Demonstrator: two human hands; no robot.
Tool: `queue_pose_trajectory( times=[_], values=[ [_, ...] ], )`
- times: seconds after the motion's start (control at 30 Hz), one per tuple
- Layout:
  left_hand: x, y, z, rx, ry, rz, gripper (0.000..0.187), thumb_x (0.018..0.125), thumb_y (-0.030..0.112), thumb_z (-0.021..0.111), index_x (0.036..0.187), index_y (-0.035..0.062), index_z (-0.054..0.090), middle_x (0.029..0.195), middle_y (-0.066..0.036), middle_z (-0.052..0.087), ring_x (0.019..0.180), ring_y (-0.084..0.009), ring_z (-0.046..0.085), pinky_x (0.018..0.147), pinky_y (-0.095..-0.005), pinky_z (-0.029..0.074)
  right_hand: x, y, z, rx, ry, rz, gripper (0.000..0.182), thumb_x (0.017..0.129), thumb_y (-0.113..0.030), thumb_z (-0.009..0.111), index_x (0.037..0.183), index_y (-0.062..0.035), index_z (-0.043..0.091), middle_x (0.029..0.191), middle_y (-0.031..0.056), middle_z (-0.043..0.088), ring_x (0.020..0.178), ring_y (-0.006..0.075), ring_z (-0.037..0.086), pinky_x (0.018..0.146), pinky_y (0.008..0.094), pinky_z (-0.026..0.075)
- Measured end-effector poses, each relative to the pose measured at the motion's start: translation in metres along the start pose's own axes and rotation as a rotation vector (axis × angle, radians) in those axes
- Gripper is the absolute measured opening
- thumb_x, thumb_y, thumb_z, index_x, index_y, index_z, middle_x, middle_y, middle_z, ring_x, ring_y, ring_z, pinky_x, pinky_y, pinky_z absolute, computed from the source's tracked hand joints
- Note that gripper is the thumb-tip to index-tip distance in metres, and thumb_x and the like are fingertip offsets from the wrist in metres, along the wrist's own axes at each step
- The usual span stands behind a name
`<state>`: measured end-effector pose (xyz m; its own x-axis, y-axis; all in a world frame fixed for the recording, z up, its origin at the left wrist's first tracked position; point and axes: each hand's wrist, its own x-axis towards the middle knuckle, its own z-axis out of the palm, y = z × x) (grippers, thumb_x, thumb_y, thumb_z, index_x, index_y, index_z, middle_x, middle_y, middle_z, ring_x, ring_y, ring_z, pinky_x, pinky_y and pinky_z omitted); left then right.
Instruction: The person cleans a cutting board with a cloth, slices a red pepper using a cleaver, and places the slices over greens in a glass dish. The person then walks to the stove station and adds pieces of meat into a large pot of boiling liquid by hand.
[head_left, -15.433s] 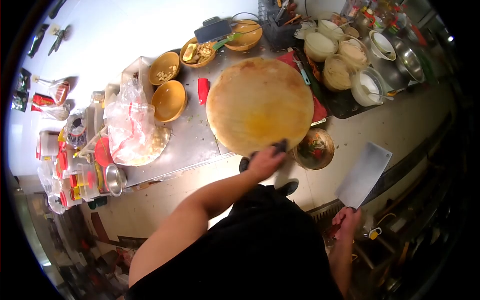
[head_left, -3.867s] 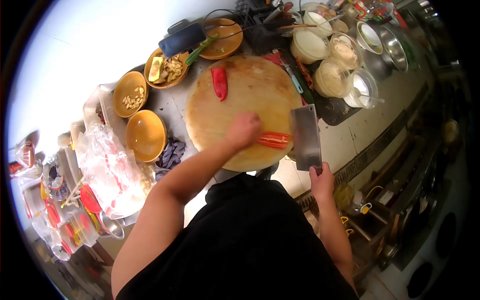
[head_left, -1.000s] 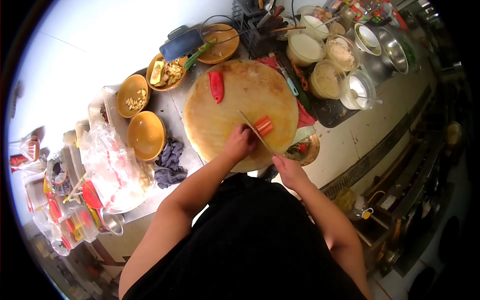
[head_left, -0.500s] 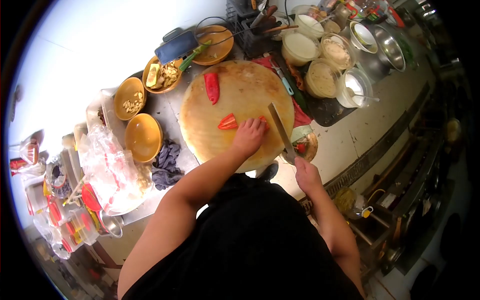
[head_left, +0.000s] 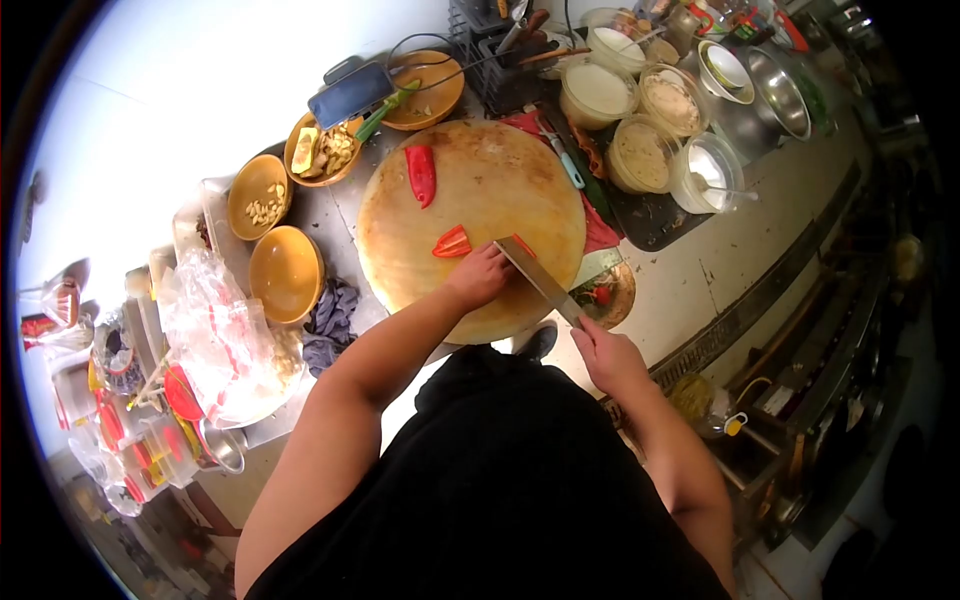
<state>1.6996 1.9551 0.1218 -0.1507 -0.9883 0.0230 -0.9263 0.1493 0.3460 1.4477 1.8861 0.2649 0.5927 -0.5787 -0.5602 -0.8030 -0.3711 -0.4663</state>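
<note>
In the head view, my right hand (head_left: 612, 360) grips the handle of a kitchen knife (head_left: 550, 288). Its long blade slants across the round wooden chopping board (head_left: 400, 262), with the tip end beside the fingertips of my left hand (head_left: 478, 277). Those fingers are bent together, and whatever lies under them is hidden. A narrow strip of red pepper (head_left: 523, 243) shows just past the blade's far edge. Left of the fingers lies a cut red pepper piece (head_left: 452, 242) with its inside showing. Farther back rests a larger red pepper half (head_left: 422, 177), skin upward.
Left of the board stand several brown bowls (head_left: 318, 262), a dark cloth (head_left: 333, 330) and plastic bags (head_left: 215, 325). Tubs of pale powders (head_left: 600, 88) sit on a dark tray at the back right. Below the board's right edge is a scrap container (head_left: 618, 298).
The knife has swung left and down over the board, its tip now by my left fingers. My left hand has drawn back slightly left, off the pepper strip.
</note>
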Motion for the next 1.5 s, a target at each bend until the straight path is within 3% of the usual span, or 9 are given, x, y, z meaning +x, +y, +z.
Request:
queue_pose_trajectory(
  times=[0.13,0.3,0.73,0.8,0.93,1.0,1.07,1.13,1.5],
  values=[
    [0.002,-0.001,0.002,-0.049,-0.023,-0.031,0.036,0.087,0.016,0.046,0.119,0.006,0.06,0.128,-0.009,0.054,0.124,-0.0273,0.043,0.108,-0.0374,0.031,0.001,-0.004,-0.005,0.001,-0.003,0.019,0.05,0.095,-0.042,0.042,0.125,-0.0043,0.053,0.096,0.026,0.064,0.092,0.0429,0.06,0.081,0.0448,0.048],
    [0.002,-0.002,-0.002,0.024,0.025,0.047,0.038,0.084,0.015,0.047,0.118,0.0046,0.06,0.126,-0.01,0.055,0.124,-0.0273,0.044,0.108,-0.0375,0.032,0.008,0.001,0.002,0.073,-0.016,-0.011,0.049,0.096,-0.04,0.041,0.127,-0.0032,0.052,0.109,0.0257,0.061,0.102,0.0421,0.058,0.087,0.0435,0.047],
    [-0.001,-0.005,0.005,0.031,0.148,0.104,0.036,0.084,0.014,0.047,0.115,0.0045,0.061,0.123,-0.01,0.055,0.119,-0.0289,0.046,0.102,-0.0375,0.038,0.028,0.002,0.004,0.19,0.025,-0.076,0.049,0.095,-0.042,0.041,0.124,-0.0047,0.055,0.106,0.0253,0.062,0.1,0.0441,0.057,0.086,0.0459,0.047],
    [-0.002,-0.006,0.006,-0.009,0.149,0.097,0.036,0.082,0.014,0.048,0.114,0.0036,0.061,0.122,-0.011,0.055,0.119,-0.0297,0.046,0.102,-0.0384,0.039,0.019,-0.003,-0.001,0.141,-0.017,-0.05,0.047,0.096,-0.037,0.042,0.124,-0.0013,0.055,0.113,0.0255,0.06,0.105,0.0405,0.057,0.09,0.041,0.045],
    [-0.002,-0.011,0.014,0.016,0.168,0.112,0.037,0.08,0.013,0.049,0.114,0.0044,0.062,0.12,-0.01,0.056,0.12,-0.03,0.046,0.1,-0.039,0.04,0.022,-0.003,0.003,0.113,-0.024,-0.024,0.047,0.096,-0.037,0.041,0.123,-0.0008,0.055,0.112,0.0258,0.06,0.104,0.0405,0.058,0.09,0.0407,0.046],
    [-0.003,-0.011,0.016,0.007,0.134,0.104,0.038,0.079,0.013,0.049,0.114,0.0054,0.062,0.12,-0.009,0.057,0.119,-0.0298,0.046,0.1,-0.0387,0.04,0.036,0.004,0.014,0.122,0.035,-0.1,0.047,0.096,-0.042,0.04,0.122,-0.0062,0.057,0.103,0.0261,0.062,0.098,0.0438,0.058,0.085,0.047,0.047],
    [-0.001,-0.012,0.011,0.01,0.107,0.095,0.038,0.079,0.013,0.049,0.114,0.0064,0.062,0.12,-0.009,0.057,0.119,-0.0297,0.047,0.1,-0.0385,0.04,0.047,0.003,0.015,0.119,0.031,-0.098,0.048,0.096,-0.042,0.039,0.122,-0.0057,0.057,0.103,0.0261,0.062,0.098,0.0437,0.058,0.085,0.0468,0.047],
    [-0.004,-0.012,0.01,-0.006,0.236,0.148,0.038,0.078,0.014,0.05,0.113,0.0074,0.063,0.119,-0.008,0.057,0.117,-0.0294,0.047,0.098,-0.0378,0.042,0.049,-0.002,0.014,0.12,0.021,-0.096,0.048,0.096,-0.042,0.039,0.122,-0.0053,0.057,0.103,0.0261,0.062,0.098,0.0436,0.058,0.085,0.0466,0.047],
    [-0.008,-0.009,0.012,0.022,0.208,0.115,0.037,0.079,0.012,0.049,0.114,0.0066,0.062,0.119,-0.009,0.056,0.118,-0.0292,0.047,0.095,-0.0356,0.045,0.044,-0.001,0.018,0.173,0.011,-0.124,0.046,0.096,-0.039,0.041,0.121,-0.0042,0.057,0.106,0.0246,0.062,0.102,0.0415,0.058,0.086,0.0448,0.047]
  ],
)
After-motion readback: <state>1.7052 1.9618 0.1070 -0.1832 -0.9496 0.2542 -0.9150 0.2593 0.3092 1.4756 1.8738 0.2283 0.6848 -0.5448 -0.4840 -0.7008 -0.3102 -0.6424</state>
